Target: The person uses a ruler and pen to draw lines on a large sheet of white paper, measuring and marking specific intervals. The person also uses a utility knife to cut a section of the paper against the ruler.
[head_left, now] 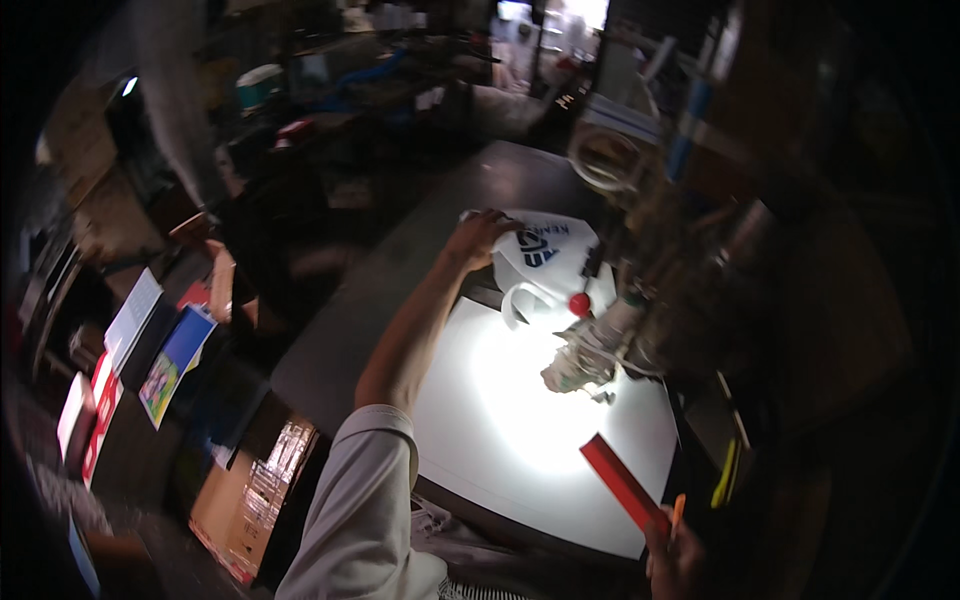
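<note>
1. White cloth (560, 268), one piece: soft, rumpled, dark blue printing on its face. Lies just past the far edge of the pale sheet, a loose fold curling toward that edge.
2. Left hand (484, 236): bare, on the cloth's upper left edge, fingers bent over it. Cannot tell whether they pinch the fabric or only press it.
3. Right hand (675, 556): closed around one end of the red strip (622, 480), one only, straight, flat, hard-looking. Strip slants over the sheet's near right corner, far end pointing up-left. One short orange stick (679, 510) stands up at the same hand; material unclear.
4. Pale sheet (460, 430), one: smooth, flat, straight-edged, glaring white at centre under strong light.
5. Machine (625, 325), one: grimy metal, a single round red knob (580, 304), overhanging the sheet's far right part.
6. Bench (345, 315): dull grey, smooth, rounded corner at near left. Below that corner, one brown cardboard box (235, 500) with glossy, crinkled wrap.
7. Right of the sheet: one slim yellow tool (725, 475), kind unclear.
</note>
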A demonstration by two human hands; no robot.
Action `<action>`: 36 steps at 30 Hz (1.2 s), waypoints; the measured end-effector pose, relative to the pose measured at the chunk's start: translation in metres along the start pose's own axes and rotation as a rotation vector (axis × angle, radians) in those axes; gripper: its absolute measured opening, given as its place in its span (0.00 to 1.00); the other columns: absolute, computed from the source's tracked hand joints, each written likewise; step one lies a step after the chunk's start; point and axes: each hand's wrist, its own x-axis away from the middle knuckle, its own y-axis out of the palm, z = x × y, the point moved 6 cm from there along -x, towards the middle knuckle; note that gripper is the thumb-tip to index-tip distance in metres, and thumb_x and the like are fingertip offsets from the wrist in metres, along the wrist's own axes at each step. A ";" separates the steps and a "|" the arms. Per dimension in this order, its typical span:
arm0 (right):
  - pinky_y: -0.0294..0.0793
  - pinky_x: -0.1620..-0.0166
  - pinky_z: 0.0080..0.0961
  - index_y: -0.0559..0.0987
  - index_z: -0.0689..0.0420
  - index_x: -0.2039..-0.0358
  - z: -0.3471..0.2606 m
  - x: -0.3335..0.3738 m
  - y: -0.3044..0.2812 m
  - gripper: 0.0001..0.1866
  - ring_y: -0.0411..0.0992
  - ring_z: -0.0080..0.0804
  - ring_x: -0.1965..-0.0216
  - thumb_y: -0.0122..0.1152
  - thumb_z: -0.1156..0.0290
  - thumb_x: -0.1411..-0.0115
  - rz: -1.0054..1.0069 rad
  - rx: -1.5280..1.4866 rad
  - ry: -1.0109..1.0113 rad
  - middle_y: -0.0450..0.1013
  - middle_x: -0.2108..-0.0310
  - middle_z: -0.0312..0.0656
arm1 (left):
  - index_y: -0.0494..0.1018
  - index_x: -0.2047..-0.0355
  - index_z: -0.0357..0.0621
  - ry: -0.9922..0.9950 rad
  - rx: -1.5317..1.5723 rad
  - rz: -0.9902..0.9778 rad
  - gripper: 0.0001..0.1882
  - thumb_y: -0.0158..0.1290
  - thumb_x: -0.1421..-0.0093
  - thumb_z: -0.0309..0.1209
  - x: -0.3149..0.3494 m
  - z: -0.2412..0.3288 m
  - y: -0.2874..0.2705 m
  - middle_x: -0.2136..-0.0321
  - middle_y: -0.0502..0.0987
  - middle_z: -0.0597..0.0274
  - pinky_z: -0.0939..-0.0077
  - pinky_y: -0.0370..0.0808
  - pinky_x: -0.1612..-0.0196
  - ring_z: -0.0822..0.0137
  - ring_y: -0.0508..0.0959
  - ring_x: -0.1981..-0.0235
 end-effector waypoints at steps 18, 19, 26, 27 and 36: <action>0.50 0.85 0.14 0.77 0.70 0.51 0.045 -0.006 0.075 0.30 0.55 0.13 0.90 0.50 0.48 0.27 -0.469 -0.565 0.357 0.80 0.69 0.48 | 0.62 0.36 0.40 -0.456 1.378 0.126 0.33 0.62 0.40 0.22 0.236 0.256 -0.150 0.53 0.77 0.52 0.62 0.83 0.49 0.59 0.80 0.50; 0.50 0.85 0.14 0.77 0.70 0.51 0.043 -0.003 0.078 0.30 0.55 0.13 0.90 0.50 0.48 0.27 -0.478 -0.562 0.376 0.80 0.69 0.48 | 0.60 0.35 0.39 -0.546 1.437 0.151 0.34 0.63 0.39 0.25 0.239 0.255 -0.147 0.52 0.76 0.51 0.64 0.85 0.51 0.60 0.81 0.51; 0.59 0.84 0.11 0.81 0.70 0.48 -0.009 0.001 0.072 0.17 0.65 0.10 0.87 0.64 0.80 0.38 -0.394 -0.410 0.045 0.81 0.70 0.43 | 0.61 0.35 0.35 -0.975 1.728 0.113 0.33 0.61 0.36 0.31 0.279 0.249 -0.117 0.48 0.74 0.47 0.68 0.88 0.58 0.62 0.82 0.52; 0.59 0.84 0.11 0.81 0.70 0.48 -0.009 0.002 0.073 0.17 0.65 0.10 0.87 0.64 0.80 0.38 -0.389 -0.414 0.046 0.81 0.70 0.43 | 0.61 0.35 0.35 -0.972 1.726 0.107 0.33 0.61 0.36 0.31 0.281 0.251 -0.117 0.48 0.74 0.47 0.68 0.88 0.58 0.62 0.82 0.52; 0.62 0.85 0.17 0.83 0.70 0.63 0.005 0.005 0.079 0.10 0.70 0.16 0.89 0.67 0.73 0.36 -0.549 -0.452 -0.034 0.76 0.82 0.37 | 0.63 0.36 0.35 -0.983 1.834 0.181 0.33 0.63 0.39 0.27 0.289 0.254 -0.114 0.49 0.73 0.46 0.63 0.89 0.55 0.58 0.82 0.52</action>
